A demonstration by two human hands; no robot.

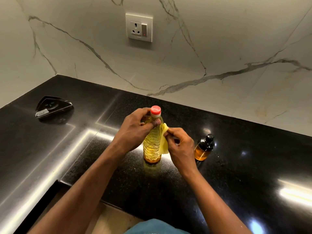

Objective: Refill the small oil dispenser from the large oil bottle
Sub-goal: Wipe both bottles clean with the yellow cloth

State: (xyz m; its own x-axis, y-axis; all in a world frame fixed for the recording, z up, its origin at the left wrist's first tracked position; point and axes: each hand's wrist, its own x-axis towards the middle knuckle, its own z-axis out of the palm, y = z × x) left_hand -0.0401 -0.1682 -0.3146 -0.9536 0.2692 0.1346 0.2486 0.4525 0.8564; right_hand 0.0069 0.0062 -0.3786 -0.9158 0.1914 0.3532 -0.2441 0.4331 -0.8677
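Observation:
The large oil bottle (152, 144), clear plastic with yellow oil and a red cap (155, 110), stands upright on the black countertop (236, 166). My left hand (135, 127) grips its neck just below the closed cap, thumb across the front. My right hand (180, 144) pinches a pale yellow cloth (163, 142) held against the bottle's right side. The small oil dispenser (203, 148), a round glass jar with amber oil and a black lid, stands to the right of my right hand, apart from both hands.
A black triangular corner holder (54, 107) lies at the far left of the counter. A wall socket with a switch (139, 27) sits on the marble backsplash. The counter's front edge steps in at the lower left (59, 180).

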